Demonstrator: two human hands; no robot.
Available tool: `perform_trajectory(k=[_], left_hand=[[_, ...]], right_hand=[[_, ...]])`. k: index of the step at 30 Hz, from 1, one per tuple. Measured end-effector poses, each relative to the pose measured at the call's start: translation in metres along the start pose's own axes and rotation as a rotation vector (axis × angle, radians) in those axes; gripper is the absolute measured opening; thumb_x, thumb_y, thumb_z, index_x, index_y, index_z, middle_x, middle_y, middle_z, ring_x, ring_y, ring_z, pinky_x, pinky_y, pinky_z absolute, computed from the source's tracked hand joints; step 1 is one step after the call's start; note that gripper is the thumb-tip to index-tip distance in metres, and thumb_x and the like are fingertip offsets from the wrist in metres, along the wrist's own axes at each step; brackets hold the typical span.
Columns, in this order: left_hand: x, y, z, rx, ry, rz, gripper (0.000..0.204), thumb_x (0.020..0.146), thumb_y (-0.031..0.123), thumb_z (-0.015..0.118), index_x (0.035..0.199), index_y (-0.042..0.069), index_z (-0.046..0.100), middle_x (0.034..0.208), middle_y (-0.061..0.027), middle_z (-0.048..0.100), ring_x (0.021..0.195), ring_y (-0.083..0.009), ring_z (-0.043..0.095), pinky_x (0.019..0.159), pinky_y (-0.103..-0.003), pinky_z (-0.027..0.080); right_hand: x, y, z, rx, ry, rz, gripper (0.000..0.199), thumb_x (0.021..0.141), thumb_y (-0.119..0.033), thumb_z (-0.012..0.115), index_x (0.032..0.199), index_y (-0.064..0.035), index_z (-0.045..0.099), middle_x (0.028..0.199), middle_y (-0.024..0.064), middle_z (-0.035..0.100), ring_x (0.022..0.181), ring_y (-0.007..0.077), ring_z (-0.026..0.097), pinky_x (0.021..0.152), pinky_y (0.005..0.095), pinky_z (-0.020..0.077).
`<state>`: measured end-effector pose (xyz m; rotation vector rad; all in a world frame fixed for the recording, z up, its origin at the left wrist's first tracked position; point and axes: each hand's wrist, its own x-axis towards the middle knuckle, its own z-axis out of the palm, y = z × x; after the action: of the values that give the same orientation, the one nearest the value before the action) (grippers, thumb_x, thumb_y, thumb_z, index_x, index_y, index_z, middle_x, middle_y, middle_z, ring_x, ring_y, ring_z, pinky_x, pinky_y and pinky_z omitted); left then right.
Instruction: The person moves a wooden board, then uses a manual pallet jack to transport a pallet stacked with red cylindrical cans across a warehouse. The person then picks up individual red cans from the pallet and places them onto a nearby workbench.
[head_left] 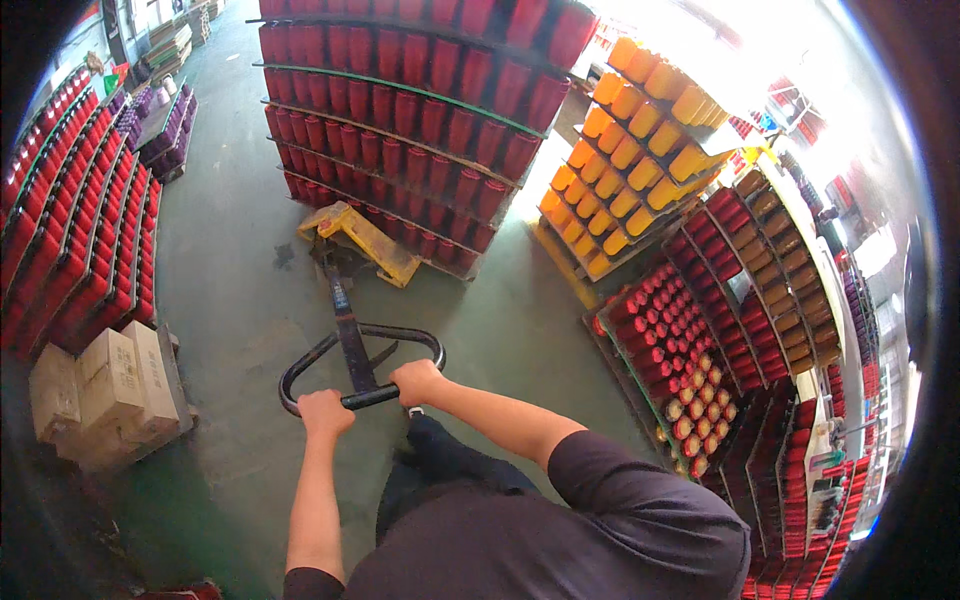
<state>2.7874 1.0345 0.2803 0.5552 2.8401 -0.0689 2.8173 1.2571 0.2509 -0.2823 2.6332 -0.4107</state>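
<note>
A person in a dark short-sleeved shirt [540, 545] grips the looped black handle [374, 397] of a yellow pallet jack [388, 258] on a green-gray floor [225, 290] lined with stacked goods. The left hand [326, 412] is closed on the lower left part of the loop, its fingers clamped around the bar; the right hand [418, 382] has its fingers wrapped around the lower right bend. The handle sits in front of the person's body, its dark shaft [350, 340] running forward to the jack, which stands at the base of a tall tiered stack of red containers [410, 150]. How far the forks reach beneath that load cannot be seen. To the right of it rises a stack of yellow containers [625, 150], and nearer the person, a low layer of red containers with some pale gold tops [700, 415] lies beside darker red and brown tiers [770, 260]. At left, cardboard boxes [112, 375] rest near another tiered stack of red pieces [95, 235].
</note>
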Motion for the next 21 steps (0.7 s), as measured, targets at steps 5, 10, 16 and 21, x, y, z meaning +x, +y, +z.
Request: perform_trajectory(k=[5, 10, 16, 21], left_hand=[[-0.043, 0.032, 0.011, -0.027, -0.026, -0.04, 0.022, 0.065, 0.024, 0.065, 0.082, 0.012, 0.074, 0.08, -0.0108, 0.071, 0.08, -0.0301, 0.069, 0.073, -0.043, 0.044], [-0.067, 0.056, 0.02, -0.02, -0.049, -0.051, 0.024, 0.064, 0.026, 0.065, 0.082, 0.013, 0.074, 0.083, -0.0117, 0.072, 0.083, -0.031, 0.069, 0.076, -0.042, 0.045], [-0.121, 0.082, 0.023, -0.034, -0.091, -0.076, 0.025, 0.063, 0.026, 0.066, 0.081, 0.011, 0.073, 0.084, -0.0132, 0.071, 0.083, -0.0324, 0.068, 0.073, -0.045, 0.049], [-0.159, 0.081, 0.016, -0.084, -0.023, -0.075, 0.02, 0.063, 0.022, 0.063, 0.075, 0.011, 0.072, 0.079, -0.0134, 0.071, 0.081, -0.0302, 0.069, 0.069, -0.043, 0.046]], right_hand=[[-0.047, 0.006, 0.018, 0.002, -0.008, -0.008, 0.025, 0.071, -0.02, 0.062, 0.094, -0.0128, 0.07, 0.087, 0.0096, 0.071, 0.088, 0.0311, 0.068, 0.072, 0.0451, 0.0535], [-0.069, 0.013, 0.046, -0.052, -0.05, 0.025, 0.029, 0.072, -0.021, 0.061, 0.098, -0.0129, 0.071, 0.091, 0.0103, 0.071, 0.091, 0.0318, 0.068, 0.074, 0.046, 0.0539], [-0.116, 0.012, 0.062, -0.069, -0.101, -0.009, 0.026, 0.07, -0.021, 0.061, 0.091, -0.0087, 0.072, 0.091, 0.0156, 0.07, 0.09, 0.0347, 0.068, 0.074, 0.0488, 0.0534], [-0.146, -0.01, 0.063, -0.024, -0.021, -0.037, 0.027, 0.07, -0.02, 0.06, 0.094, -0.0128, 0.072, 0.094, 0.0129, 0.071, 0.092, 0.0333, 0.068, 0.077, 0.0452, 0.0543]])
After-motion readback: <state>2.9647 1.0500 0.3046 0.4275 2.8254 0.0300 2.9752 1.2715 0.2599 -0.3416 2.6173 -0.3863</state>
